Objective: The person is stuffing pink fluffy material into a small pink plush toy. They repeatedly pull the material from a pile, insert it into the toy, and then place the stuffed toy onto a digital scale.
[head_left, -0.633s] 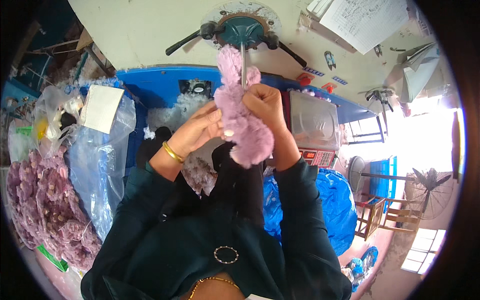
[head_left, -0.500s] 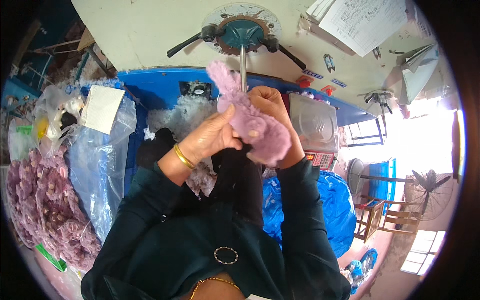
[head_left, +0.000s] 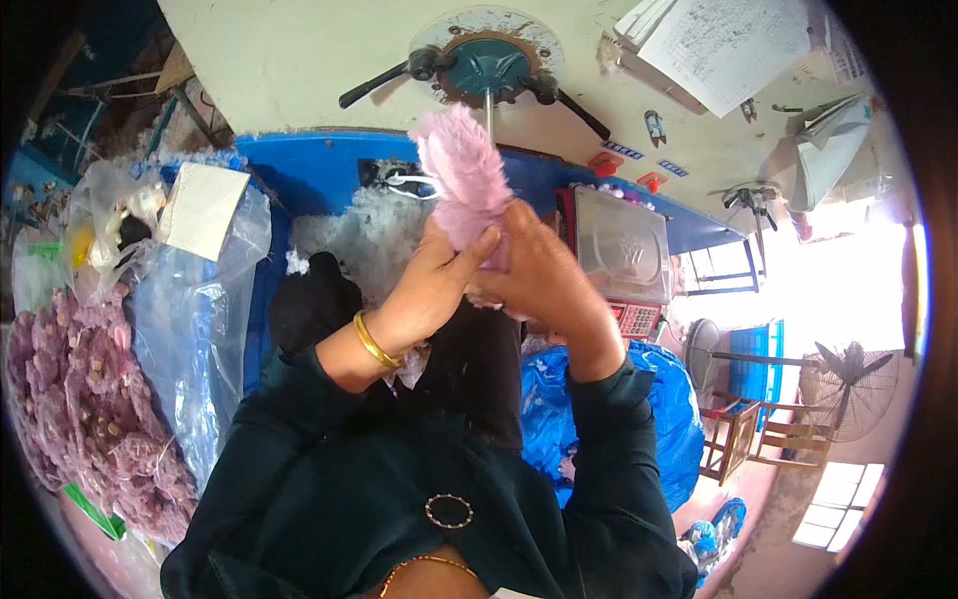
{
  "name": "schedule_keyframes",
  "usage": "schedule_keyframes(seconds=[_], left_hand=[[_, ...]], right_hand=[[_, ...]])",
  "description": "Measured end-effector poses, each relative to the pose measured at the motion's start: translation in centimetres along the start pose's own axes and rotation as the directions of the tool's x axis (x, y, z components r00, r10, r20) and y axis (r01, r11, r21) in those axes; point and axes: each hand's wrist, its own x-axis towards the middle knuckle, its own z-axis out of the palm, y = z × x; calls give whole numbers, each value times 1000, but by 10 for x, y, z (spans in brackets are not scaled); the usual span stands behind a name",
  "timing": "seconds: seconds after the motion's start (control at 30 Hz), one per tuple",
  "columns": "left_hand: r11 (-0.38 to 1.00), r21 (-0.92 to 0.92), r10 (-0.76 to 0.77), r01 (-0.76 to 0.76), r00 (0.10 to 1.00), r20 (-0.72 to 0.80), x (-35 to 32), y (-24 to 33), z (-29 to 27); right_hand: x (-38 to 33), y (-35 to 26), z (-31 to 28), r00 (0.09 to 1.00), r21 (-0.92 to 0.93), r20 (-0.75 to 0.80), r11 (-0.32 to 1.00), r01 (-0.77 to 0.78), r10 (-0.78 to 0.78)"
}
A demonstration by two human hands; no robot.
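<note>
The pink fluffy toy skin (head_left: 467, 175) sits on the thin metal pipe (head_left: 488, 108) above the blue bin, because the left hand (head_left: 436, 283) and right hand (head_left: 537, 275) both squeeze it tight to keep it there.

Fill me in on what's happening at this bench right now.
A person holds a pink plush piece in both hands, the left hand and right hand wrapped around its lower part, with its top up by a thin metal tube under a round teal fitting. White stuffing is heaped behind, and bagged purple plush pieces lie at the left.
</note>
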Motion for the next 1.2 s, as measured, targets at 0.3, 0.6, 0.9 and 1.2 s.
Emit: schedule_keyframes(seconds=[0.3, 0.6, 0.9, 1.2], left_hand=[[970, 190, -149, 152, 988, -29, 11, 16, -13], [845, 514, 199, -146, 979, -49, 7, -7, 2], [784, 525, 359, -331, 932, 51, -20, 7, -11], [906, 424, 8, 16, 998, -55, 58, 43, -15]], right_hand=[[12, 27, 30, 963, 128, -265, 988, 92, -55], [5, 39, 26, 981, 389, -192, 920, 52, 26], [0, 30, 65, 893, 384, -444, 885, 262, -71], [71, 37, 25, 938, 847, -265, 518, 117, 223]])
